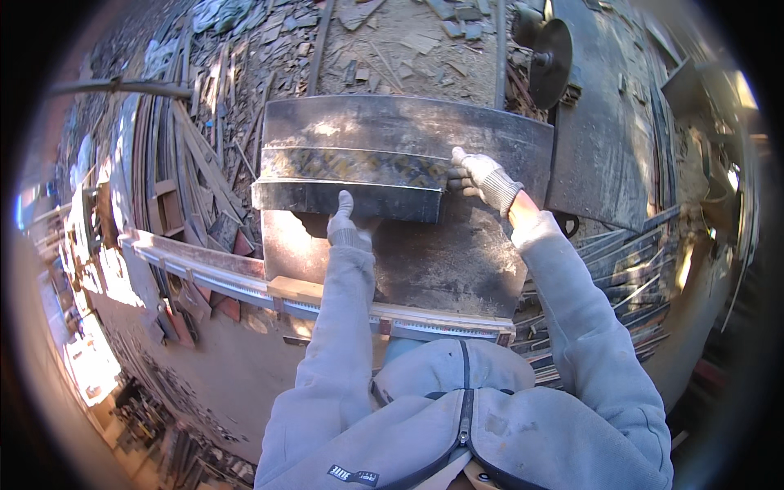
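Note:
On the dark metal tabletop [392, 269] lies a long board piece [351, 166] with a mottled yellow-brown face. A black strip [359, 202] runs along its near side. My left hand [347, 224], in a pale work glove, grips this near side with the thumb up against the black strip; its fingers are hidden underneath. At the right end of the board is my gloved right hand [483, 178], its thumb raised and its fingers apart, pointing left. The fingertips are at or very near the board's end, and whether they touch it I cannot tell.
A large round saw blade [550, 64] stands upright beyond the table at the far right. A measuring rail [212, 273] crosses the near edge, with a wooden block [296, 290] against it. Offcuts [408, 41] litter the far ground; long strips [184, 131] are heaped at left.

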Motion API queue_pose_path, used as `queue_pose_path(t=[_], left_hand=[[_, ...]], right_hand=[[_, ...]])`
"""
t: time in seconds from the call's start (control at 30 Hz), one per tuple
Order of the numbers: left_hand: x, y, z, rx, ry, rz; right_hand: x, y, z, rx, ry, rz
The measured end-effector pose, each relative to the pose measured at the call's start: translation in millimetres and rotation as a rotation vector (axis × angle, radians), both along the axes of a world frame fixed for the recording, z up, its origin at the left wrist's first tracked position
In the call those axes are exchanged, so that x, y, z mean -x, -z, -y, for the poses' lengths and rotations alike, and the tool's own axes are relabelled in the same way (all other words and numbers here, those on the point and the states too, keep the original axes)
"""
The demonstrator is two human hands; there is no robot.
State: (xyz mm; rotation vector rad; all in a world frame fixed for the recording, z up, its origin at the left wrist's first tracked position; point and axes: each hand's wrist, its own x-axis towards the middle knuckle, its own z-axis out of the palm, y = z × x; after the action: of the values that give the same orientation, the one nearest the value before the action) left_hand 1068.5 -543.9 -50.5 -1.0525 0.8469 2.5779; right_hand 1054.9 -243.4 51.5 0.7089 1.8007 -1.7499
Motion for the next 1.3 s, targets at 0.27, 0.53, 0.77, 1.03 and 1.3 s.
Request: queue_pose_path(t=[0.27, 0.53, 0.77, 1.03, 1.3], left_hand=[[11, -5, 18, -0.036, 0.118, 0.038], [20, -15, 23, 0.027, 0.166, 0.048], [23, -24, 30, 0.058, 0.206, 0.02], [19, -41, 20, 0.31, 0.045, 0.081], [-5, -60, 21, 0.4, 0.303, 0.076]], right_hand=[[10, 6, 17, 0.158, -0.013, -0.119], [5, 9, 2, 0.193, 0.264, -0.125], [-88, 54, -18, 0.219, 0.531, -0.207], [-168, 68, 52, -0.163, 0.214, -0.483], [-174, 47, 95, -0.139, 0.34, -0.701]])
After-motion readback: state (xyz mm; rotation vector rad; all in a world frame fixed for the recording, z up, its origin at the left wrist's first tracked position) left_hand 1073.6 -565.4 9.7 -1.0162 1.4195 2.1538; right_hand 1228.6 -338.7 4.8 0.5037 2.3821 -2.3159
